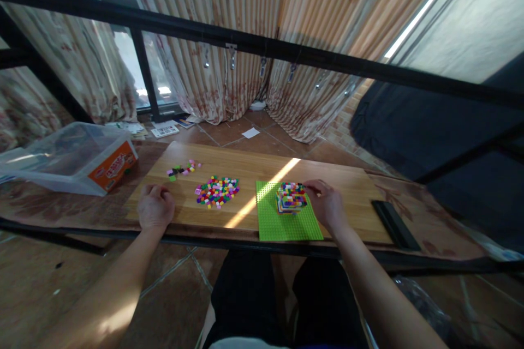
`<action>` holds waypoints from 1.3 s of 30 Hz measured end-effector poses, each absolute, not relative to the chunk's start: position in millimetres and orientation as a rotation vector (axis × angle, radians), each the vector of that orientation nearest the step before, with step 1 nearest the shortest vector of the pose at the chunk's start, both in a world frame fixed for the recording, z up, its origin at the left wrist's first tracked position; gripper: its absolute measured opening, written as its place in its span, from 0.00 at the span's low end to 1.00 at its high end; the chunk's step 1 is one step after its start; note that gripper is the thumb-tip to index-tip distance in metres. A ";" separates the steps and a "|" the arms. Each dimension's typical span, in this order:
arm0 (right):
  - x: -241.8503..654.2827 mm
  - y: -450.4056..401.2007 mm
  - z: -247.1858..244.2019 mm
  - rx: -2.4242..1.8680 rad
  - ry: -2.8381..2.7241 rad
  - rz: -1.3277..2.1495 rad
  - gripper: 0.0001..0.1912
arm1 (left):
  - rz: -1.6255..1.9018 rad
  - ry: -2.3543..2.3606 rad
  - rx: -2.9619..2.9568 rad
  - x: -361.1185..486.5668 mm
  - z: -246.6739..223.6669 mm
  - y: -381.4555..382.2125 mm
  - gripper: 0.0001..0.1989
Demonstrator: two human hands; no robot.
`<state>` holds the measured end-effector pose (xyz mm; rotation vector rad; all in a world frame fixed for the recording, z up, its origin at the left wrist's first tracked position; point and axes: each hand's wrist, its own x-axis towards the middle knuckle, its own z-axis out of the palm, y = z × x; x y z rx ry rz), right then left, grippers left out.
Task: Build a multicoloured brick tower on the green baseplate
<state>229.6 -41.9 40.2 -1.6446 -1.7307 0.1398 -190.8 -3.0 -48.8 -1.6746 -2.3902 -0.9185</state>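
A small block of stacked multicoloured toy bricks (291,199) stands on a green studded baseplate (272,226). My right hand (326,203) is at the block's upper right side, its thumb and forefinger pinched together; whatever lies between them is too small to make out. Curled into a loose fist, my left hand (155,206) rests on the left end of the wooden board (245,166), with nothing seen in it. Between the hands lies a pile of loose bricks (218,192) in many colours. A smaller scatter of bricks (182,169), mostly green, black and pink, lies farther back.
A clear plastic box (69,152) with an orange label stands at the left. On the right of the board lies a long black object (395,224). A dark bar (254,38) with hanging metal clips crosses above the table, with striped curtains (221,0) behind.
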 end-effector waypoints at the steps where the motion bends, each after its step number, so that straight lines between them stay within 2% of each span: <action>1: 230.1 -40.2 38.9 -1.629 -1.742 0.142 0.11 | -0.917 -2.397 -1.669 -190.8 -49.0 -3.0 0.12; 15: 232.9 -30.2 25.9 -1.721 -1.781 0.152 0.10 | -0.888 -2.389 -1.658 -191.6 -50.3 -1.3 0.12; 25: 229.2 -37.8 23.1 -1.648 -1.596 0.343 0.13 | -0.923 -2.417 -1.661 -191.4 -49.5 -2.2 0.11; 35: 229.6 -29.1 8.7 -1.720 -1.328 0.438 0.21 | -0.932 -2.424 -1.642 -188.4 -46.2 -3.2 0.12; 39: 227.6 -25.2 3.7 -1.714 -1.266 0.514 0.21 | -0.905 -2.414 -1.647 -188.9 -46.9 -3.2 0.12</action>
